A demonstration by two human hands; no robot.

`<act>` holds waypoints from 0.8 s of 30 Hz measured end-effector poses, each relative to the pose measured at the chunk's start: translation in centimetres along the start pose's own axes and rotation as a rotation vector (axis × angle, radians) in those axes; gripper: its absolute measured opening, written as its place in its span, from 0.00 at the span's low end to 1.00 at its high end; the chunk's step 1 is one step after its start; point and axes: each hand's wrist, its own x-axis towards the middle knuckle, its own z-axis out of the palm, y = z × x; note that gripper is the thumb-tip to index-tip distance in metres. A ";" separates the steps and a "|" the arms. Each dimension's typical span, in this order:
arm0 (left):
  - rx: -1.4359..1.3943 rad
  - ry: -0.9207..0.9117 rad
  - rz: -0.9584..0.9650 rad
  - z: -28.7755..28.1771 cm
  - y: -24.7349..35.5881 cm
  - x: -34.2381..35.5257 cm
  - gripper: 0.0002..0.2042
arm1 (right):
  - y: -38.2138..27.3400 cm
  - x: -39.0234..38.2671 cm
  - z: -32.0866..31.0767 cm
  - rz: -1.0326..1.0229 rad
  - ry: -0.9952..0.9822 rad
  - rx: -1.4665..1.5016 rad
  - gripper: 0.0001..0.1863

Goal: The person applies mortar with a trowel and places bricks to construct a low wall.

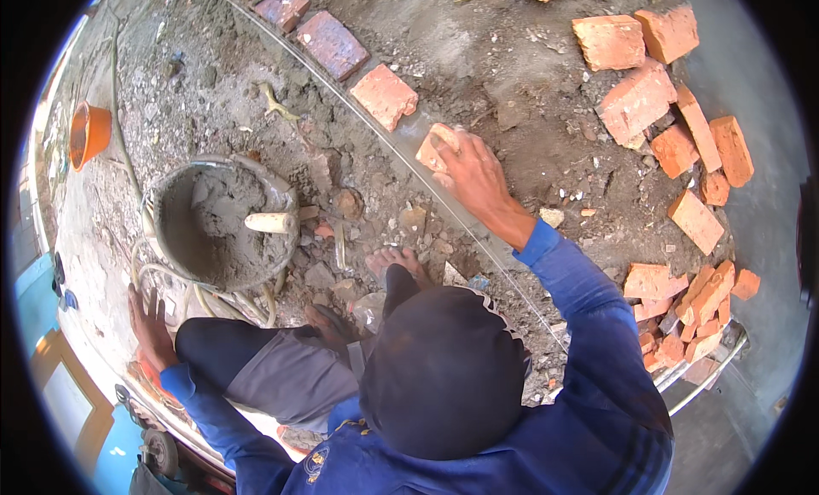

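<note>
Extending past the lower edge, the person [554, 448] is hiding ground [503, 94], a brick row [384, 97] is passing out of view above, a bucket [171, 231] is holding mortar [222, 248], the left hand [152, 329] is spreading its fingers nearby, and the right hand [475, 173] is gripping and partly covering a brick [429, 156] at the row's near end.

The pale orange brick [429, 153], dusty and rough-faced, sits slantwise in the right hand's [478, 176] grip, its near side partly covered, well apart from the left hand [152, 331].
</note>
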 end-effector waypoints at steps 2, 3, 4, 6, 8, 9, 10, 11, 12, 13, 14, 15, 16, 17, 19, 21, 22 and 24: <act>0.025 -0.018 -0.002 0.1 0.0 0.0 0.30 | -0.2 -1.0 0.1 0.097 -0.059 0.012 0.38; 0.034 -0.034 0.001 0.6 0.2 0.0 0.30 | -0.3 -0.8 0.4 0.117 -0.014 -0.005 0.38; 0.078 -0.015 0.005 1.3 0.4 0.0 0.30 | -0.9 -0.3 1.4 0.138 0.028 -0.024 0.37; 0.058 -0.019 0.012 1.2 0.1 0.3 0.31 | -1.5 0.6 2.5 0.192 0.052 0.032 0.35; 0.036 -0.012 -0.003 1.1 0.0 0.7 0.31 | -1.5 1.5 2.6 0.263 0.016 0.183 0.34; 0.042 -0.009 -0.006 1.2 0.0 0.8 0.31 | -1.3 1.2 2.5 0.220 0.053 0.186 0.33; 0.048 -0.004 -0.008 1.3 -0.1 0.8 0.31 | -0.9 0.8 2.2 0.176 0.090 0.189 0.33; 0.054 0.001 -0.011 1.3 -0.2 0.8 0.31 | -0.8 0.6 2.1 0.132 0.126 0.193 0.32; 0.073 0.035 -0.013 2.3 0.0 0.1 0.31 | -0.6 0.8 2.4 0.156 0.119 0.188 0.32; 0.067 0.006 -0.004 1.9 -0.1 0.4 0.31 | -0.5 1.3 2.8 0.179 0.112 0.184 0.32; 0.062 -0.021 0.006 1.4 -0.4 0.9 0.31 | -0.5 1.5 3.1 0.202 0.106 0.180 0.32; 0.050 -0.052 0.013 1.7 -0.3 0.9 0.31 | -0.7 1.4 3.0 0.199 0.103 0.216 0.32; 0.041 -0.032 -0.005 1.7 -0.2 0.7 0.30 | -1.0 1.2 2.8 0.195 0.101 0.253 0.33; 0.059 -0.013 -0.020 1.8 -0.2 0.4 0.30 | -1.5 0.7 2.6 0.191 0.099 0.289 0.34; 0.075 0.042 -0.034 2.5 0.4 -0.7 0.30 | -1.5 0.3 2.6 0.221 0.086 0.234 0.35; 0.045 -0.071 0.033 2.6 0.3 0.0 0.30 | -1.6 1.3 2.5 0.251 0.082 0.179 0.35; 0.031 -0.130 0.071 2.5 0.2 0.4 0.30 | -1.8 1.8 1.4 0.304 0.016 0.241 0.35; 0.200 -0.207 0.171 1.7 -0.9 1.4 0.29 | -0.4 0.2 3.1 0.086 0.162 0.244 0.33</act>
